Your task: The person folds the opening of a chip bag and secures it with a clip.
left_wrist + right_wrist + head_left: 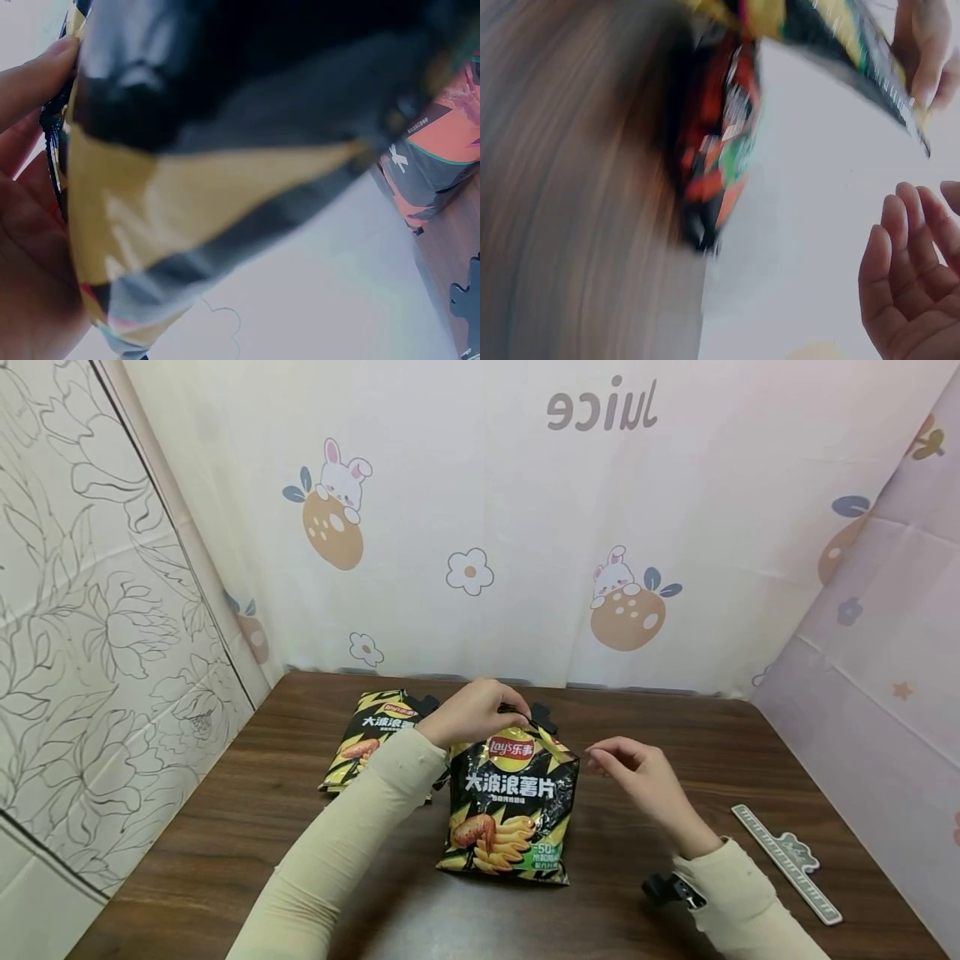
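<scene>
A black-and-yellow bag of Lay's potato chips (510, 810) stands upright on the table, front facing me. My left hand (483, 710) pinches its top edge between thumb and fingers; in the left wrist view the thumb (45, 82) presses on the wrapper. My right hand (637, 772) is just right of the bag's upper corner, fingers apart from it. The right wrist view shows that hand (915, 285) with loosely bent fingers and nothing in it. A second chip bag (367, 739) lies behind and to the left, partly covered by my left arm.
A ruler-shaped piece (787, 864) with a decorated edge lies on the brown wooden table (637, 927) at right. Dark flat shapes (542, 717) show behind the bags. An orange-and-black bag (716, 142) appears blurred in the right wrist view. A printed curtain (480, 510) stands behind the table.
</scene>
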{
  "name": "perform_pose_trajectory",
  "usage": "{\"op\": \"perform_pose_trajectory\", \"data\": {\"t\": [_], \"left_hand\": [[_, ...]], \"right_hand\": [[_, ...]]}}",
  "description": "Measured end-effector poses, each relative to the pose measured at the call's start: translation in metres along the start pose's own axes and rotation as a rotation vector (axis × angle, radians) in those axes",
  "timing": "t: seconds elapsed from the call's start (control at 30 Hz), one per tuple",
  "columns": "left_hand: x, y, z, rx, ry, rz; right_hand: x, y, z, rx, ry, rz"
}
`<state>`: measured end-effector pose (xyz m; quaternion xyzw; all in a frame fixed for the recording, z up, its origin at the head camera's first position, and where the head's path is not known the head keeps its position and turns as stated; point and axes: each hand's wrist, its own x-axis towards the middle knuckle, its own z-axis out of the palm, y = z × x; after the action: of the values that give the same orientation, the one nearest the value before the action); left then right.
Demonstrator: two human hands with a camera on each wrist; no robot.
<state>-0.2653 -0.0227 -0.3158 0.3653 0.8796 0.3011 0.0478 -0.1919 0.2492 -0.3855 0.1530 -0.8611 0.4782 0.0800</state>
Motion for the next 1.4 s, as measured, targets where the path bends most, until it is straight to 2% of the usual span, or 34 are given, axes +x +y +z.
{"op": "perform_pose_trajectory", "data": {"t": [0.13, 0.43, 0.67, 0.83, 1.03, 1.4], "left_hand": [[0.0, 0.001, 0.0, 0.011, 0.003, 0.003], [0.0, 0.001, 0.0, 0.023, 0.006, -0.002], [0.003, 0.001, 0.001, 0.023, 0.009, 0.001], [0.003, 0.001, 0.002, 0.023, 0.013, 0.001], [0.003, 0.002, 0.003, 0.026, 0.018, 0.014], [0.002, 0.001, 0.002, 0.029, 0.022, 0.018]], "right_hand": [[-0.008, 0.007, -0.017, -0.136, 0.042, -0.027], [-0.023, 0.033, -0.057, -0.54, 0.196, -0.075], [-0.034, 0.058, -0.088, -0.709, 0.193, 0.024], [-0.044, 0.075, -0.107, -0.764, 0.142, 0.164], [-0.054, 0.094, -0.13, -0.783, 0.055, 0.342], [-0.064, 0.112, -0.16, -0.767, -0.113, 0.456]]}}
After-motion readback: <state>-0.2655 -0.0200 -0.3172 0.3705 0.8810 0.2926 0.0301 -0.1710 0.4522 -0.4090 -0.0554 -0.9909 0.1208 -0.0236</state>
